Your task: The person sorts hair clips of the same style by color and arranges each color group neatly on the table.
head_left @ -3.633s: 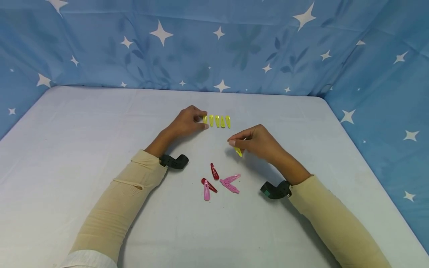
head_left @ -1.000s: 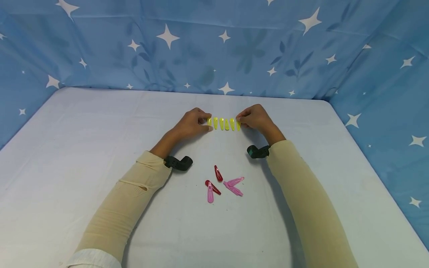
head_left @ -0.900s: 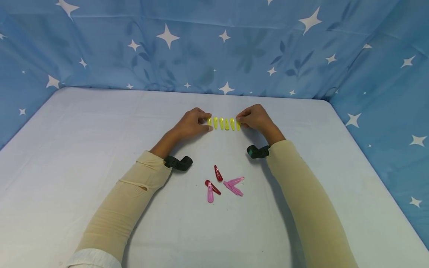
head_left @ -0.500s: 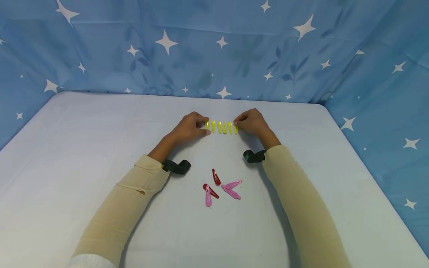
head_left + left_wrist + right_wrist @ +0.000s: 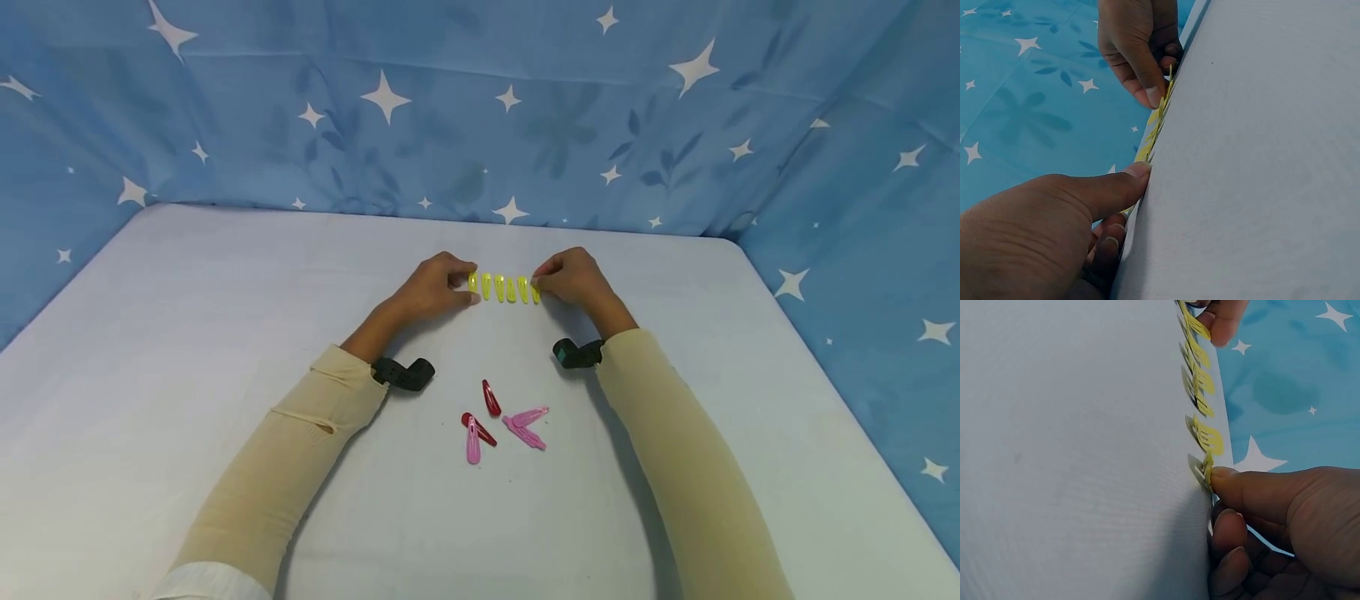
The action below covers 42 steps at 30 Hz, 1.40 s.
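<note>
Yellow teardrop-shaped hair clips point(image 5: 499, 289) lie in a side-by-side row, long axes running near to far, between the left hand point(image 5: 437, 287), gripping the leftmost clip point(image 5: 472, 283) by its ends, and the right hand point(image 5: 573, 277), pinching the rightmost clip point(image 5: 536, 296), its thumb point(image 5: 1254, 490) contact plainer from the right wrist than the head.

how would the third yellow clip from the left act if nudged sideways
The clip would likely slide, not roll, given its long, flattish shape. It seems light, being slim. It may soon bump the next clip, lying close by.

Yellow clip point(image 5: 1209, 470) in right grip point(image 5: 1316, 519)
</note>
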### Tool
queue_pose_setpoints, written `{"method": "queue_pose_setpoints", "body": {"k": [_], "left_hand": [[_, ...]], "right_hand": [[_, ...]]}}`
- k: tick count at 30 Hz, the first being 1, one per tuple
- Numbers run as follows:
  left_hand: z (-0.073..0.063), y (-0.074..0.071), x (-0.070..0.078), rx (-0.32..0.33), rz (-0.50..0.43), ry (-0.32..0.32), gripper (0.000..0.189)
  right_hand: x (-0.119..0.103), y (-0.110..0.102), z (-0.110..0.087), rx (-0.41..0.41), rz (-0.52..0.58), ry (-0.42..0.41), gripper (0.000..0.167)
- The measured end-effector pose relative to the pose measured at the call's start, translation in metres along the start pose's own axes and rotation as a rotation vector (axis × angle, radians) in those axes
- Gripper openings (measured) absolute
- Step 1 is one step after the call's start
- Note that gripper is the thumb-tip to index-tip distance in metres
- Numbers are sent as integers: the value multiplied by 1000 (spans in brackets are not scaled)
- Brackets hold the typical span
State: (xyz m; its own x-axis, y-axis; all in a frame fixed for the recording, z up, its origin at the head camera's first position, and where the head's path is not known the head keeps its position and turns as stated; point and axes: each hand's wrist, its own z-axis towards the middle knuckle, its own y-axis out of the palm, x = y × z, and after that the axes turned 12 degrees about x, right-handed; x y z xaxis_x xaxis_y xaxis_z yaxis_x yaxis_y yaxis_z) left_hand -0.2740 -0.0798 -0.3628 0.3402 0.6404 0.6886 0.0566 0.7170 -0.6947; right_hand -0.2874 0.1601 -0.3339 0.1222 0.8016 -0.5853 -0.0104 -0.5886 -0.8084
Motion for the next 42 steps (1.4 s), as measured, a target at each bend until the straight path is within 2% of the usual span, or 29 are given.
{"method": "queue_pose_setpoints", "body": {"k": [3, 10, 15, 22, 25, 28, 30, 32, 36, 38, 42], "left_hand": [[-1, 0, -1, 5, 12, 5, 57], [-1, 0, -1, 0, -3, 1, 57], [0, -2, 0, 21, -16, -19, 59], [-3, -3, 6, 79, -83, -78, 55], [-9, -5, 17, 121, -93, -73, 49], [-23, -11, 34, 127, -60, -23, 44], [-35, -17, 45, 67, -25, 18, 42], [-50, -22, 55, -34, 8, 46, 41], [-77, -30, 70, -247, 22, 32, 39], [-89, -32, 75, -312, 15, 25, 37], [-105, -36, 79, -384, 9, 19, 35]], "right_hand": [[0, 0, 1, 2, 6, 3, 23], [1, -4, 1, -9, -15, 70, 38], [5, -11, -6, -29, -17, 40, 42], [11, -20, -30, -62, 6, -122, 34], [11, -23, -46, -91, -6, -210, 29], [11, -26, -62, -149, -34, -298, 25], [11, -26, -72, -201, -40, -360, 24], [12, -26, -83, -271, -25, -424, 23], [13, -25, -101, -387, 49, -521, 22], [14, -24, -109, -417, 78, -540, 22], [13, -22, -121, -443, 112, -551, 22]]}}
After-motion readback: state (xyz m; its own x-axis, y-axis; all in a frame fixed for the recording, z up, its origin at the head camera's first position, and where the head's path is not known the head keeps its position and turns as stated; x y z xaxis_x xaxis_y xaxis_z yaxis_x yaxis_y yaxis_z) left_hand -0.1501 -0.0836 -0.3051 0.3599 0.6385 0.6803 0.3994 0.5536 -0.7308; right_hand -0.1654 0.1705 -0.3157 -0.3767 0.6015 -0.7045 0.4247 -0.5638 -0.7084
